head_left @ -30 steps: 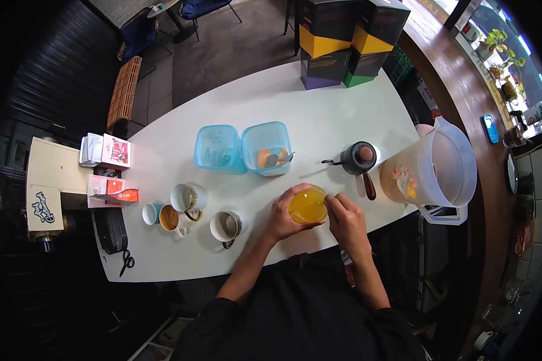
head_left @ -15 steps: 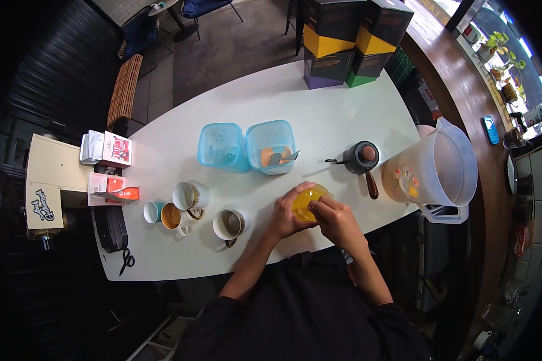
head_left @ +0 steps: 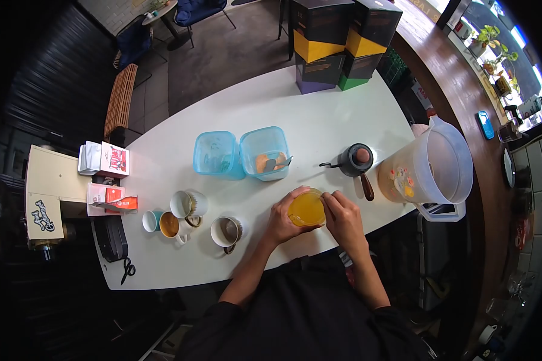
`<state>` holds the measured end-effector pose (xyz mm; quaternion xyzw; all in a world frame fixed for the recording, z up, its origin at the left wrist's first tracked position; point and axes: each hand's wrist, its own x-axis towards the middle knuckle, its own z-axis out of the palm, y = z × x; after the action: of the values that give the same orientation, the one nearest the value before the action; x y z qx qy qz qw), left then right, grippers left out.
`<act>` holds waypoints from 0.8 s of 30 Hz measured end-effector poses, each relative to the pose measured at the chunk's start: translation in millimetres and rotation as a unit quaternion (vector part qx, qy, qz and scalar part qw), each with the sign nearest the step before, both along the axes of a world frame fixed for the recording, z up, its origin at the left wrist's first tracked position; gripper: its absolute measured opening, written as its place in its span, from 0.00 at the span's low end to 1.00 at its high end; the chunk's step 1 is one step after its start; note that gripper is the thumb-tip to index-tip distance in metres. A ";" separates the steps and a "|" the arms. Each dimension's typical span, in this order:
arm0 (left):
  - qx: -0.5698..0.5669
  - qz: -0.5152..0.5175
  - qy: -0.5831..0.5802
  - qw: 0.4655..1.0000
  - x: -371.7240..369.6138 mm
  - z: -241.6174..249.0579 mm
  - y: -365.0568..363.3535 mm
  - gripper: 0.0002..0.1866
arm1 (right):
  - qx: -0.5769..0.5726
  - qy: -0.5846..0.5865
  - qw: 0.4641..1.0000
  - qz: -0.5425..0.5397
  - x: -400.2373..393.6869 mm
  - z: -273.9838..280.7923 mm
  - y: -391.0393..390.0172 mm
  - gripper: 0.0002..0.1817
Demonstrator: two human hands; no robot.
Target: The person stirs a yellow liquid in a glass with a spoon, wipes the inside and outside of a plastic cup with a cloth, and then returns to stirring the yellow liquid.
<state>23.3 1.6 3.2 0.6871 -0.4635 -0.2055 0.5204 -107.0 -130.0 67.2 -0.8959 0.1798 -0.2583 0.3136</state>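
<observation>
My left hand (head_left: pixel 283 219) wraps around the side of a clear cup of yellow-orange liquid (head_left: pixel 306 209), held just over the front part of the white table. At the cup's right rim is my right hand (head_left: pixel 344 221), its fingers pinched together. Whatever sits in that pinch is hidden or too thin to name. Left of the cup, a white mug (head_left: pixel 226 233) with dark residue stands on the table. Beyond my hands are two light blue plastic tubs (head_left: pixel 215 153), the right tub (head_left: pixel 265 135) holding orange-brown powder and a scoop (head_left: pixel 277 163).
A hand grinder (head_left: pixel 356 159) with a wooden-knobbed handle and a large plastic pitcher (head_left: pixel 424 162) stand to the right. Several cups, including a brown-filled mug (head_left: pixel 170 225), cluster left. Scissors (head_left: pixel 127 271) lie near the front-left edge; stacked boxes (head_left: pixel 322 36) rise at the back.
My right hand has moved from over the cup to its right rim, uncovering more of the liquid. My left hand keeps its hold. The camera view has shifted slightly.
</observation>
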 end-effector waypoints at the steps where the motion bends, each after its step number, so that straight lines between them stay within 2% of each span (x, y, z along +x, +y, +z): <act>1: 0.002 -0.001 0.001 1.000 0.3 -0.2 -0.6 0.48 | 0.012 -0.006 1.000 -0.003 1.9 -1.6 0.7 0.09; 6: 0.009 0.008 0.023 1.000 0.0 0.9 -0.2 0.48 | 0.053 -0.041 0.998 0.015 7.2 -7.9 9.4 0.10; 12: -0.005 0.001 0.023 1.000 1.9 0.3 -0.2 0.48 | 0.078 0.021 0.992 0.098 -2.3 2.6 11.0 0.09; 17: -0.014 0.007 0.039 0.999 0.6 -1.9 -1.6 0.48 | 0.021 0.065 0.995 0.077 -13.2 8.4 2.2 0.07; 24: 0.001 0.013 0.023 1.000 0.3 5.0 -2.7 0.48 | 0.029 0.021 0.998 0.045 -6.8 6.2 0.1 0.05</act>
<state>23.7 -1.1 8.3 0.6884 -0.4425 -0.2147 0.5331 -113.8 -130.0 73.4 -0.8989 0.1535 -0.2201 0.3465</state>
